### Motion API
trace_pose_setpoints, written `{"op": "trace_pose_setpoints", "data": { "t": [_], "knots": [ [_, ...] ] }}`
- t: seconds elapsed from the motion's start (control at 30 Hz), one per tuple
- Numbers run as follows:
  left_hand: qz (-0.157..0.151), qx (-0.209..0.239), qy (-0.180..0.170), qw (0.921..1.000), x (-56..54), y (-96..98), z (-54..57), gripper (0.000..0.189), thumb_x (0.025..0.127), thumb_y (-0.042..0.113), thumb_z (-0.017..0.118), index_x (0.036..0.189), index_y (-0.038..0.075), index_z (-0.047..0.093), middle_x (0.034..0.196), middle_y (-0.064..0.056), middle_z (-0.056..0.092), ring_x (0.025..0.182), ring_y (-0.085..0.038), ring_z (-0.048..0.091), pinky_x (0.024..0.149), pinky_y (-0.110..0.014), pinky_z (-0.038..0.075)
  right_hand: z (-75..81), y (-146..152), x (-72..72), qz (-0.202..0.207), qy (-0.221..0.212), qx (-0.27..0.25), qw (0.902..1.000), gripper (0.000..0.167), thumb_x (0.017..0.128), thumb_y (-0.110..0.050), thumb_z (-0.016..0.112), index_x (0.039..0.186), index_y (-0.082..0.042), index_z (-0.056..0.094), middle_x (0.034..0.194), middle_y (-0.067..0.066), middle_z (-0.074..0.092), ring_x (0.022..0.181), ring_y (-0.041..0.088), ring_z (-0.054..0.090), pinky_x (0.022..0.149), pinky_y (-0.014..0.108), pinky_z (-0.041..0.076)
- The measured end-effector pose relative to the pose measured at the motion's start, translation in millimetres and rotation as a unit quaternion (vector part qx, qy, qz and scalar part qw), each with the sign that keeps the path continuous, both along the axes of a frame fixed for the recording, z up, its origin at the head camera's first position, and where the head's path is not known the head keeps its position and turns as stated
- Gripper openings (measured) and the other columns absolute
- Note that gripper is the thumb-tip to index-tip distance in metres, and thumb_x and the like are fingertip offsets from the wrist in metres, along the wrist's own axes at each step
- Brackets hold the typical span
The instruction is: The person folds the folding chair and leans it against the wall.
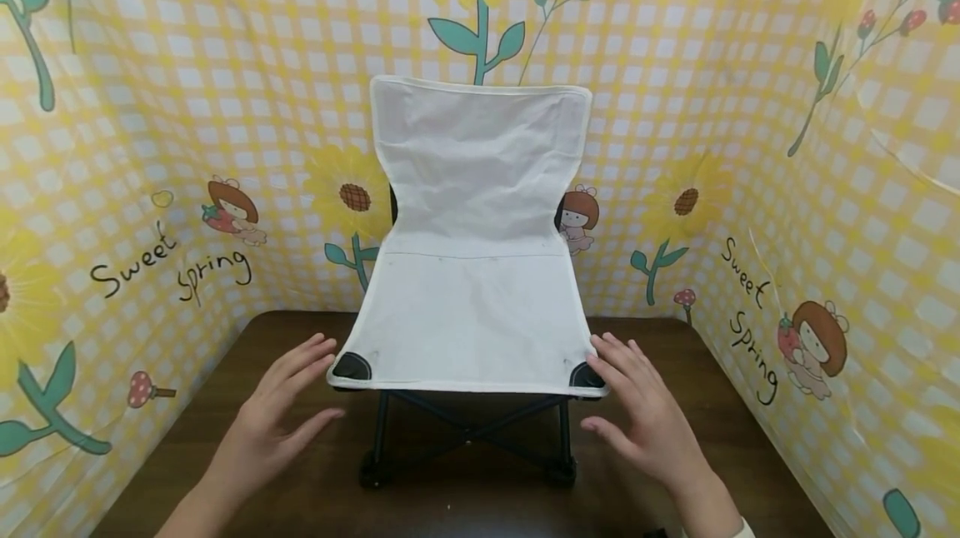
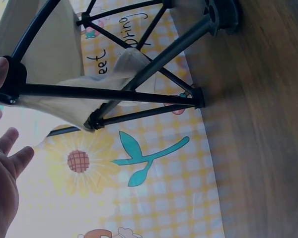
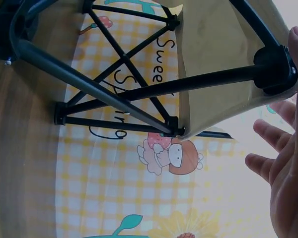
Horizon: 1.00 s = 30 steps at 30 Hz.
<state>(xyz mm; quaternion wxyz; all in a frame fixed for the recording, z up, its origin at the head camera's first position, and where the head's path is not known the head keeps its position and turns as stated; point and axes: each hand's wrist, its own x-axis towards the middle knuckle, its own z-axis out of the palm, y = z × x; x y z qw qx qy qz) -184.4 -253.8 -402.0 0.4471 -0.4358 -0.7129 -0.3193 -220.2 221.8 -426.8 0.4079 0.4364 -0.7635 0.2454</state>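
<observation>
A small folding chair with a white fabric seat and backrest stands unfolded, facing me, on a dark wooden table. Black corner pieces mark the front of the seat, and crossed dark tubes form its frame below. My left hand is spread beside the front left corner, fingers extended and holding nothing. On the other side my right hand has its fingertips right at the front right corner, thumb apart below it. In the right wrist view, the black corner joint lies close to the right thumb.
Yellow checked cloth with sunflowers and cartoon figures lines the back and both sides. The brown wooden table extends under the chair and toward me. A small dark object shows at the bottom edge, near the right wrist.
</observation>
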Motion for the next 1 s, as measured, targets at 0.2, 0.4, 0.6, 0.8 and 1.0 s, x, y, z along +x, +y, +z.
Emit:
{"op": "trace_pose_setpoints", "data": {
  "t": [0.2, 0.4, 0.6, 0.8, 1.0],
  "knots": [
    [0.003, -0.019, 0.012, 0.9998, -3.9, 2.8, 0.1, 0.051, 0.101, 0.031, 0.066, 0.125, -0.014, 0.062, 0.134, -0.033, 0.058, 0.139, -0.04, 0.047, 0.123, -0.035, 0.032, 3.7, -6, -1.9, 0.016, 0.013, -0.004, 0.9998, 0.068, 0.098, -0.049, 0.065, 0.137, 0.006, 0.058, 0.146, 0.028, 0.053, 0.139, 0.042, 0.048, 0.125, 0.049, 0.024],
    [0.012, -0.051, 0.029, 0.9982, -9.4, 7.1, -1.8, 0.04, 0.104, 0.028, 0.06, 0.124, -0.007, 0.067, 0.133, -0.032, 0.059, 0.137, -0.044, 0.048, 0.125, -0.041, 0.029, 7.1, -13, -3.2, 0.042, 0.027, -0.001, 0.9988, 0.06, 0.098, -0.043, 0.067, 0.134, 0.006, 0.061, 0.143, 0.028, 0.055, 0.137, 0.041, 0.051, 0.125, 0.049, 0.027],
    [-0.002, -0.063, 0.026, 0.9977, -11.9, 12.2, 0.9, 0.037, 0.104, 0.025, 0.06, 0.123, -0.006, 0.069, 0.131, -0.029, 0.062, 0.137, -0.043, 0.05, 0.123, -0.041, 0.031, 10.0, -18, -3.6, 0.058, 0.042, 0.002, 0.9974, 0.05, 0.098, -0.035, 0.068, 0.129, 0.004, 0.065, 0.141, 0.028, 0.057, 0.133, 0.041, 0.054, 0.123, 0.046, 0.032],
    [-0.006, -0.077, 0.029, 0.9966, -17.0, 17.0, 0.2, 0.034, 0.105, 0.024, 0.059, 0.121, -0.004, 0.071, 0.128, -0.027, 0.064, 0.135, -0.04, 0.053, 0.123, -0.042, 0.032, 13.9, -22, -1.6, 0.062, 0.059, 0.002, 0.9963, 0.042, 0.1, -0.029, 0.066, 0.126, 0.005, 0.068, 0.137, 0.028, 0.059, 0.128, 0.038, 0.059, 0.116, 0.028, 0.041],
    [-0.004, -0.077, 0.039, 0.9962, -18.4, 19.5, -1.7, 0.029, 0.107, 0.018, 0.055, 0.117, 0.0, 0.075, 0.123, -0.023, 0.068, 0.13, -0.037, 0.058, 0.12, -0.039, 0.037, 12.1, -22, -0.6, 0.046, 0.068, 0.01, 0.9966, 0.041, 0.102, -0.029, 0.064, 0.126, 0.004, 0.068, 0.135, 0.026, 0.062, 0.124, 0.037, 0.061, 0.113, 0.024, 0.042]
  ]
}}
